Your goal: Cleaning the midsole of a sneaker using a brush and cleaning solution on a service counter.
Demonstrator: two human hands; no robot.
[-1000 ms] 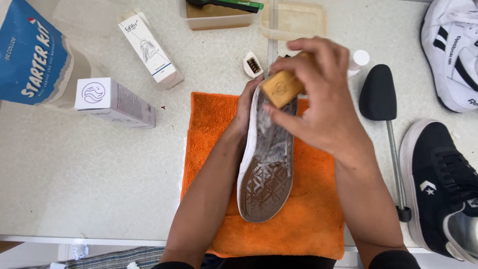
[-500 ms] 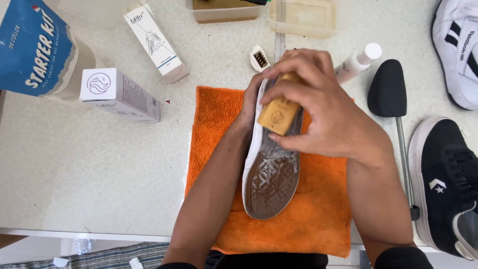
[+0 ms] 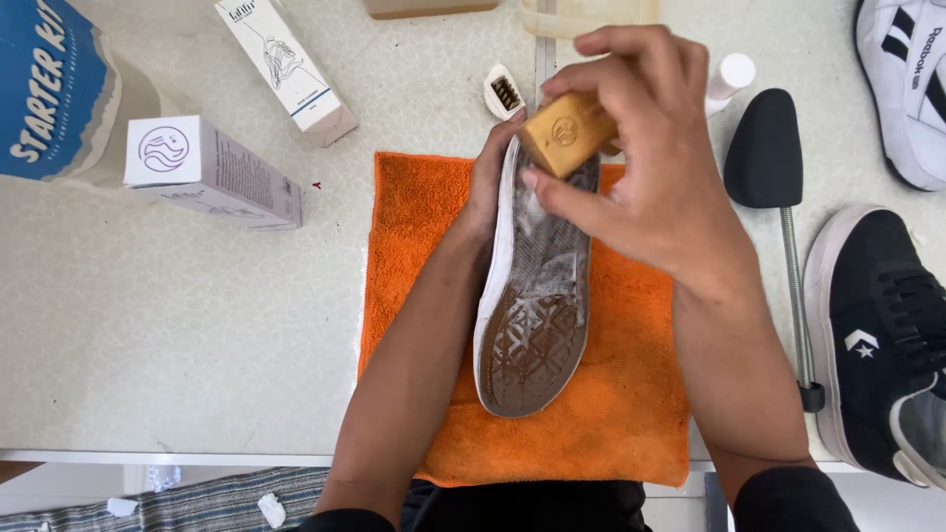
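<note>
A shoe (image 3: 535, 315) is held sole up over an orange towel (image 3: 414, 246); its brown patterned sole is wet and foamy, with a white rim. My left hand (image 3: 487, 187) reaches under and grips the shoe along its left side near the toe. My right hand (image 3: 641, 167) holds a wooden brush (image 3: 565, 133) pressed on the front part of the sole.
Two white boxes (image 3: 212, 172) (image 3: 286, 69) and a blue and grey bag (image 3: 54, 89) lie at the left. A small brush (image 3: 503, 94) and a white bottle (image 3: 731, 77) sit behind the towel. A black shoe tree (image 3: 764, 148), a black sneaker (image 3: 882, 335) and a white sneaker (image 3: 902, 84) are at the right.
My right hand has slid the brush from the middle of the sole up towards the toe. My left hand keeps the same grip on the shoe.
</note>
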